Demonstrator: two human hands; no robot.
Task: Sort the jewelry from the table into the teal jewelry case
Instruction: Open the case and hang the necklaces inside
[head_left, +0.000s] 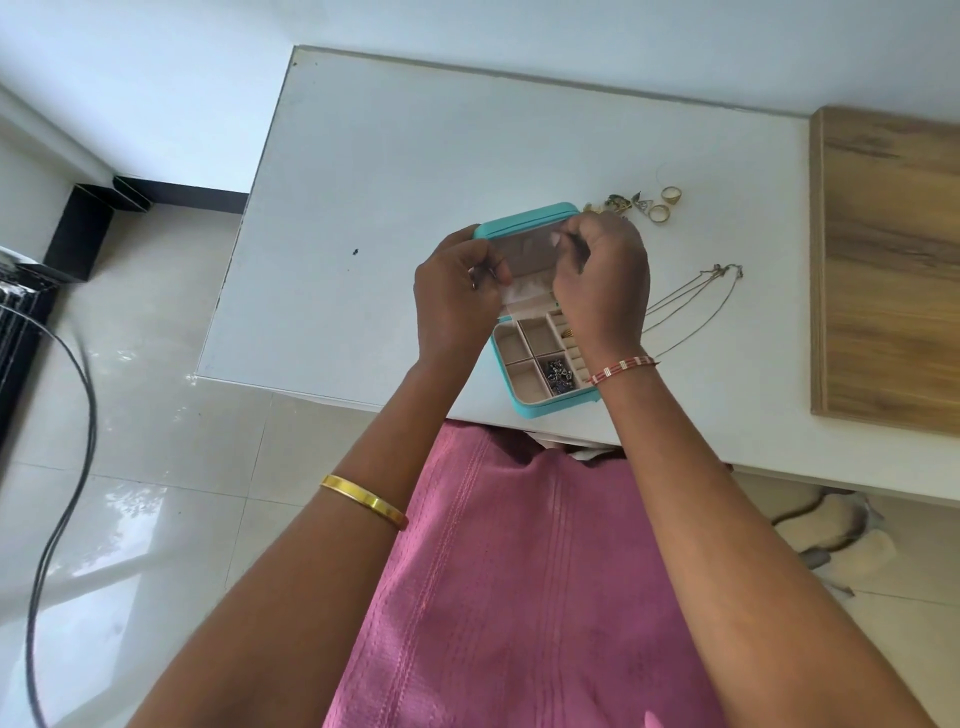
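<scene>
At the white bench (395, 218), I hold both hands over the open teal jewelry case (524, 215), which sits near the bench's front edge with its lid raised toward the wall. My left hand (454, 296) has its fingers curled in a pinch on something small and dark at the lid's left side; what it is, I cannot tell. My right hand (602, 280) is curled too, fingertips pinching a thin item against the lid's beige lining, too small to identify. Below my hands, the case's beige tray shows square compartments; one holds a heap of dark beaded jewelry (558, 375), and the ring rolls beside it carry a gold piece (567, 332), partly hidden by my right wrist. Still out on the bench, just beyond the case's far right corner, lie a cluster of earrings (621, 202) and two gold rings (665, 203). To the right of the case, thin chain necklaces (696, 301) trail across the surface. A wooden board (888, 270) rests at the bench's right side. I wear a gold bangle (363, 500) on my left arm and a red-and-white thread bracelet (621, 369) on my right.
</scene>
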